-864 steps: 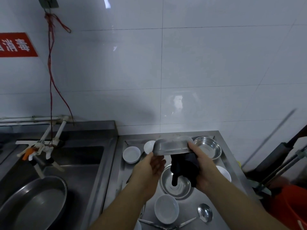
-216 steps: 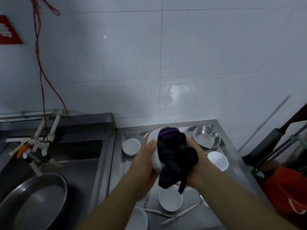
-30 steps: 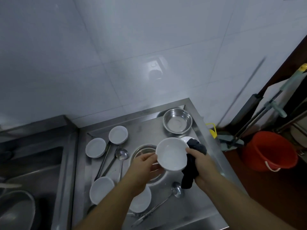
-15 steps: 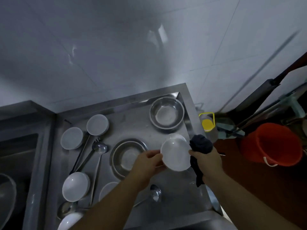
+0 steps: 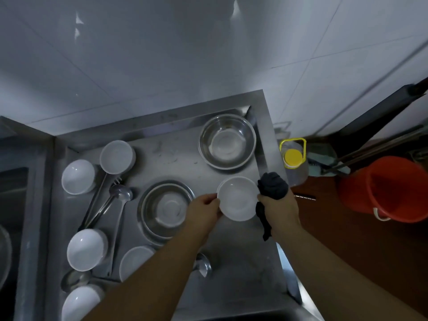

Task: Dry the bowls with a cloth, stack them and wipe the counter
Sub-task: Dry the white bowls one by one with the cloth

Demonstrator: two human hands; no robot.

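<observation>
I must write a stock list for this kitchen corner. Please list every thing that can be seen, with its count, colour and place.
White bowl: one, held over the counter's right side; a second rim seems to show under it.
Other white bowls: six, left and front of the counter.
Steel bowls: two, silver, back right and middle.
Ladles: at least three, silver, among the bowls.
Cloth: one, dark, in the right hand.
Counter: one, steel.
Bottle: one, clear with yellow cap, on the floor.
Bucket: one, red, on the floor.
Left hand: holds the bowl's left rim.
Right hand: grips the cloth.
</observation>
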